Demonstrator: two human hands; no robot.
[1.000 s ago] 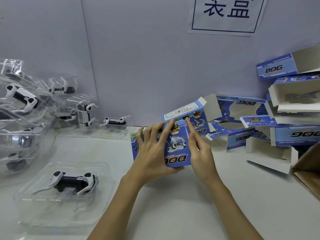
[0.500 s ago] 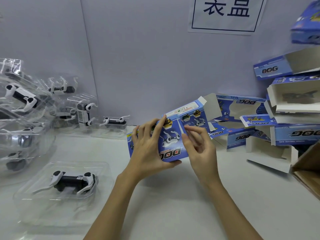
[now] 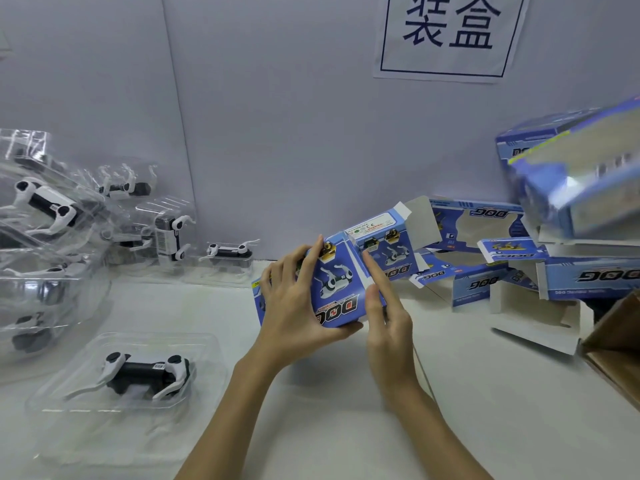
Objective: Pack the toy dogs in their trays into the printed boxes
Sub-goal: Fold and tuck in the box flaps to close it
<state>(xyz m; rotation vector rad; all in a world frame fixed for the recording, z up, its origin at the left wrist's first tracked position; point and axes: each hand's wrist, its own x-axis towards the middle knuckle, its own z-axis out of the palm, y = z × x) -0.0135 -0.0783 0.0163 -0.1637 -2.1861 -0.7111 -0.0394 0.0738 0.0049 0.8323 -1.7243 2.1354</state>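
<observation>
Box (image 3: 337, 285) is up off the table (image 3: 346, 393) in both hands, middle of the bench, printed face toward the person and upside down. Left hand (image 3: 294, 306) grips its left end, fingers over the top edge and thumb under the bottom. Right hand (image 3: 384, 306) has straight fingers pressed against the fold at the right side, not curled round anything. Flap (image 3: 419, 216) at the far end stands open, so I'd say it's the box-forming step, nothing packed yet.

Next up is probably squaring it and leaving that end open for the dog (image 3: 145, 372), which sits in its clear tray (image 3: 69, 386) near the front left, well apart from the box.

Room-wise: bare table in front of the hands, tray pile (image 3: 52, 237) crowding the left, loose cartons (image 3: 519, 271) stacked on the right, one up there blurred. Wall close behind.
</observation>
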